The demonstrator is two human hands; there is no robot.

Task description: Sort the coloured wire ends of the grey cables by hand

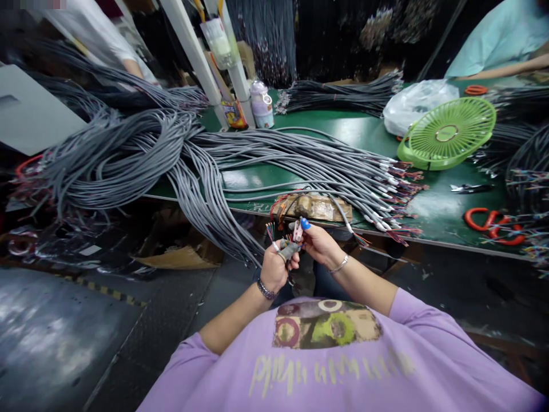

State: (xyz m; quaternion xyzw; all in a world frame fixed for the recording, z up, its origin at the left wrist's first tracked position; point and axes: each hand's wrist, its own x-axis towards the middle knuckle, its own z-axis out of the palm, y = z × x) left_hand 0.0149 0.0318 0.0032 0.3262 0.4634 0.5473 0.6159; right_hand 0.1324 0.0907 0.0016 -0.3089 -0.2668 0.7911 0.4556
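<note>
Sm. pink connector (297,230) is up btwn both hands, just off the near edge of the green bench (355,121). R hand (321,246), blue cover on a fingertip, has it in a closed pinch. L hand (274,268), w/ grey cover on thumb, is closed round coloured wires (271,231); exact finger gap hidden. Wood block (330,207) sits at bench edge just beyond, w/ long grey cables (274,150) behind, white-sleeved ends fanned to R. Further R: orange-handled scissors (493,225), green fan (450,133), plastic bag (418,103). Lilac bottle (261,105) stands at back, nr white post.
</note>
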